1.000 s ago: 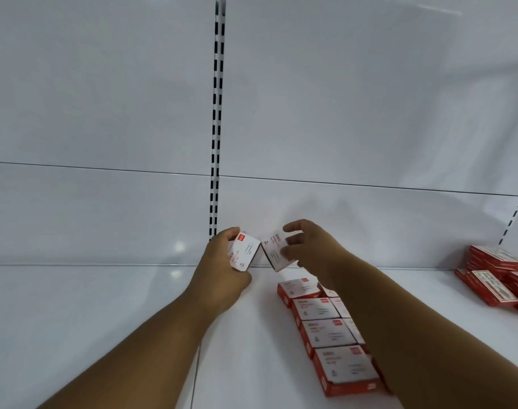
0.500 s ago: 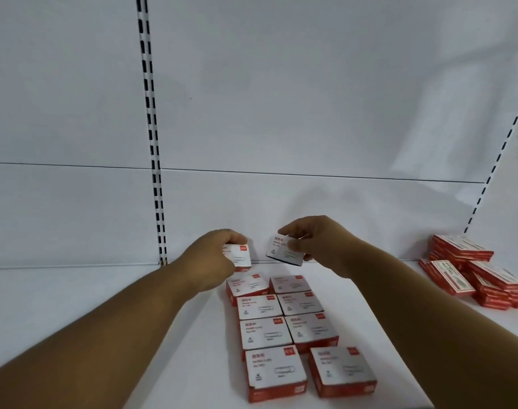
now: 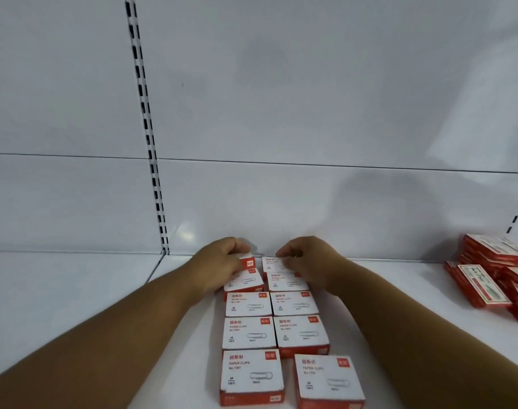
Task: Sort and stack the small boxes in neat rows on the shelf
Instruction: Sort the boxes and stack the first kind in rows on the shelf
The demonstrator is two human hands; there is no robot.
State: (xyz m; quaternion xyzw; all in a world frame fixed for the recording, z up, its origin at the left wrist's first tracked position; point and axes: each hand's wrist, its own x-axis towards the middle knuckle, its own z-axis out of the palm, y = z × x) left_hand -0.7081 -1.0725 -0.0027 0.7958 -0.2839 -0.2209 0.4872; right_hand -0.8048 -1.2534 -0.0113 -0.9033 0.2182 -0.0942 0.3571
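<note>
We have two columns of small boxes laid flat on the shelf, running from the lower middle of the frame up toward the back wall. Four boxes lie in each column below our hands, tops up, mostly edge to edge. The nearest box on the right sits a little apart and skewed from its neighbour, so that row is not yet square.

At the far end, just above the middle of the frame, our left hand holds a box with its fingers curled round it, and our right hand pinches another box at its top edge. Both boxes are low over the back of the columns; we cannot tell whether they already rest there.

So the first layer looks nearly complete. What remains, as we judge it, is to seat these two, true up the front right box, and then deal with the loose red heap at the right edge of the frame, which lies tilted and overlapping.
</note>
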